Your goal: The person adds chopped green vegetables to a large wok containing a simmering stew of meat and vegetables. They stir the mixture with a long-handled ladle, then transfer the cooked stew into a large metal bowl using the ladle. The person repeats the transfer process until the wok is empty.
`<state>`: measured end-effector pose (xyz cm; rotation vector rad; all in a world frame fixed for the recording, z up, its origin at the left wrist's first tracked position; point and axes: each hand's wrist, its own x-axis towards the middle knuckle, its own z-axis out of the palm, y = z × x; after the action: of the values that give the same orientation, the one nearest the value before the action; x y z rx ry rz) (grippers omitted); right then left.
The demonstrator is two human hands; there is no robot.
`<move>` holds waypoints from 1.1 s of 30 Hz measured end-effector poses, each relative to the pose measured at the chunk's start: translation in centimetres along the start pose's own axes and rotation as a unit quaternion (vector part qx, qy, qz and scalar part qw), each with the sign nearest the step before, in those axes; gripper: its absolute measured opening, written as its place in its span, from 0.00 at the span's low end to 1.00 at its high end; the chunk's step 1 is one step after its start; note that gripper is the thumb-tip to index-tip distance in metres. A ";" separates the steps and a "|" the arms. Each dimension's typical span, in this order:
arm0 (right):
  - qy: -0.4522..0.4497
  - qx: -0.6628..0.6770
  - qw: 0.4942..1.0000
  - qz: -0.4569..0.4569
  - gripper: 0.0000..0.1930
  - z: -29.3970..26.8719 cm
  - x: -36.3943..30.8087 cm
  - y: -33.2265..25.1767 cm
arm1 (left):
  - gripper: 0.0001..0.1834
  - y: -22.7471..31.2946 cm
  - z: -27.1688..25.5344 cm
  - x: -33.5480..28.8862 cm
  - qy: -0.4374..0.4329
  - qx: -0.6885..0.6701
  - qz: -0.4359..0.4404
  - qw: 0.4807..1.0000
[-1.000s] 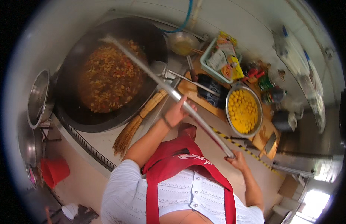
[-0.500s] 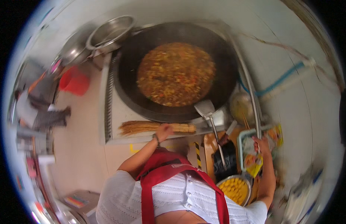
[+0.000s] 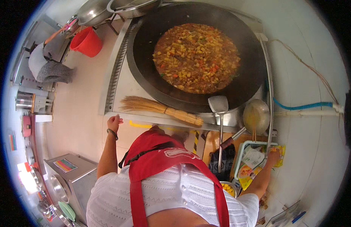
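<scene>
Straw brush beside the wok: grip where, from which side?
Probably the narrow, bound end of the straw brush, from the person's side, away from the wok: the brush lies flat, that end pointing right, while the loose bristles fan out left.

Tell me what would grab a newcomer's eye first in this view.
Most likely the huge black wok at top centre, with orange-brown diced food in its middle. Next would come the red apron at lower centre and the red bucket at upper left. At right, the right hand is at the lower end of a long metal pole.
</scene>
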<state>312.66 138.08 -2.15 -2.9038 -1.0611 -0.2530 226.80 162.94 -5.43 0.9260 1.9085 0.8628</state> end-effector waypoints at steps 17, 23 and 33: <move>-0.231 0.432 0.848 -0.203 0.13 -16.0 -10.4 -70.4 | 0.26 34.6 -2.1 56.6 -0.141 -0.251 0.081 0.954; -0.430 0.491 0.678 -0.337 0.25 -18.8 -1.6 -111.0 | 0.39 39.7 1.6 73.1 -0.154 -0.388 -0.001 0.909; -0.201 0.482 0.784 -0.336 0.25 -4.5 7.5 -152.3 | 0.30 42.7 9.1 89.7 -0.370 -0.550 0.082 0.745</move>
<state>219.69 258.99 0.70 -1.6052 -1.6050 0.7245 211.79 261.56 -7.68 0.5136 0.4212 1.2409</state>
